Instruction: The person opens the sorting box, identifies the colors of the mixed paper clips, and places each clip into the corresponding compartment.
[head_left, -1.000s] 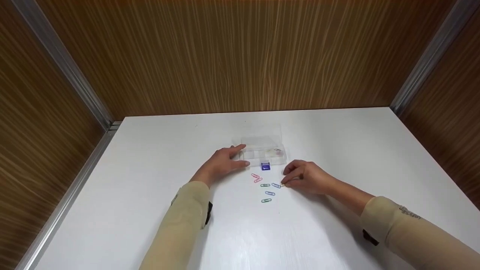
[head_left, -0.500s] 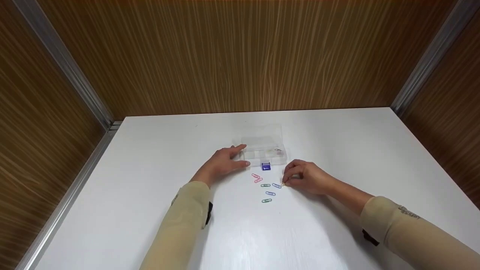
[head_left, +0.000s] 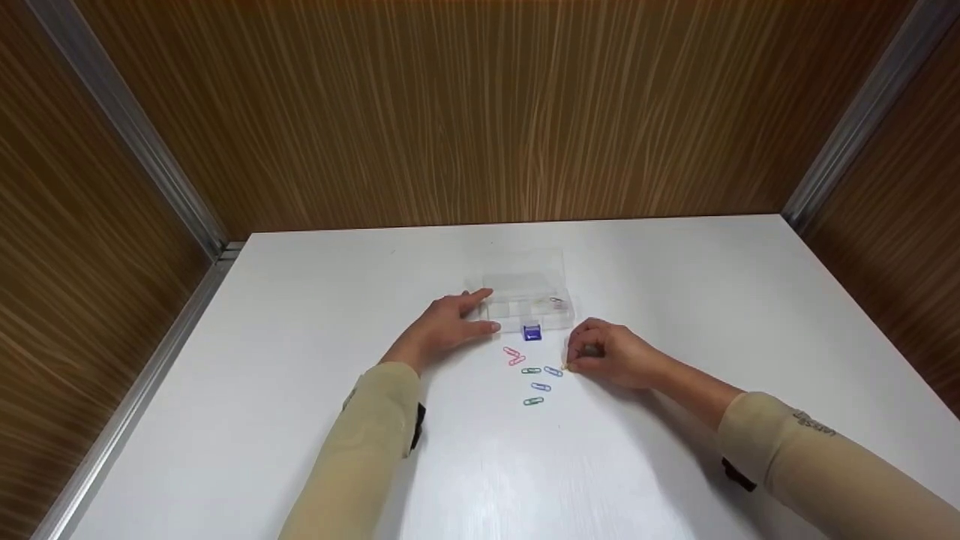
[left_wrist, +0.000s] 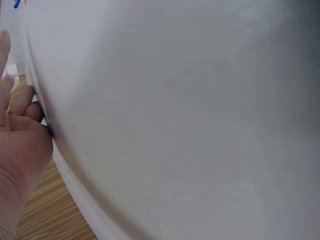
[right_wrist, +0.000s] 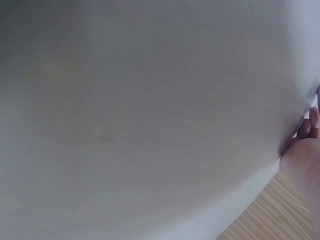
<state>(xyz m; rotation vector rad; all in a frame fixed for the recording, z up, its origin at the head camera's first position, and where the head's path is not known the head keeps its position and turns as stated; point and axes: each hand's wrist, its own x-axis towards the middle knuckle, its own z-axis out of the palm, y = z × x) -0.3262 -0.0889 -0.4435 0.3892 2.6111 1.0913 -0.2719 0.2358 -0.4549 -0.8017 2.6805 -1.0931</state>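
Head cam: left hand (head_left: 444, 324) has its fingers spread at the left end of the open clear box (head_left: 556, 323). Right hand (head_left: 611, 355) is pinching a tiny yellowish clip (head_left: 565, 367) low over the tabletop (head_left: 660, 270), right beside a blue paper clip (head_left: 553, 371). Left wrist cam: fingers by the box, hand at the frame's left edge. Right wrist cam: fingers partly cut off, can't tell the grip there.

The head camera looks forward and down from above, taking in the white surface (head_left: 225, 420) and wood-grain back panel (head_left: 480, 112). The wrist cameras sit close, the surface filling most of each — left hand (left_wrist: 24, 145) cropped at one's left edge, right hand (right_wrist: 304, 152) at the other's right — and the head view shares both hands.
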